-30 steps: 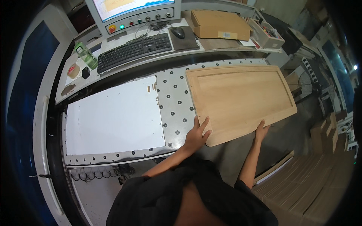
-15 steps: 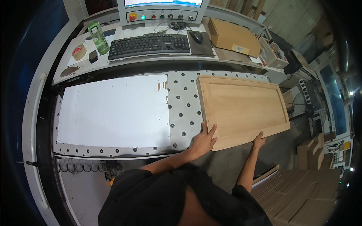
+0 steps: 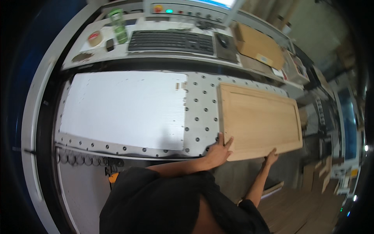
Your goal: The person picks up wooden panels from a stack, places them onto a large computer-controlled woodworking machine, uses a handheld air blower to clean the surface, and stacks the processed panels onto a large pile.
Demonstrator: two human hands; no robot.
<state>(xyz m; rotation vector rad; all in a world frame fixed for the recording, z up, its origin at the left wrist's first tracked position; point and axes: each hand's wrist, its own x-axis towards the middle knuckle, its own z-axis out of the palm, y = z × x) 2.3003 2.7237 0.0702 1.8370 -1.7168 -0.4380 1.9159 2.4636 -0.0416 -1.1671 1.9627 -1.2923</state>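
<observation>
A wooden panel (image 3: 263,123) with a raised frame, like a cabinet door, lies on the right end of the dotted machine bed (image 3: 200,95) and overhangs its front edge. At the panel's near left corner is my left hand (image 3: 218,153), two fingers spread over the corner; its other fingers are partly hidden. My right hand (image 3: 271,156) grips the near edge farther right, thumb on top, fingers hidden underneath. Left of the panel, apart from it, a flat white board (image 3: 124,109) with small slots near its right end covers much of the bed.
Behind the bed, a shelf holds a keyboard (image 3: 171,42), mouse (image 3: 222,39), green bottle (image 3: 118,27), tape roll (image 3: 94,38) and cardboard box (image 3: 257,46). Above is a control panel (image 3: 187,13). A coiled hose (image 3: 83,159) hangs below the bed; stacked cardboard (image 3: 304,208) stands at lower right.
The whole view has shifted, so the bed and shelf sit farther right in it. Both hands keep their places on the wooden panel, which shows no clear movement over the bed.
</observation>
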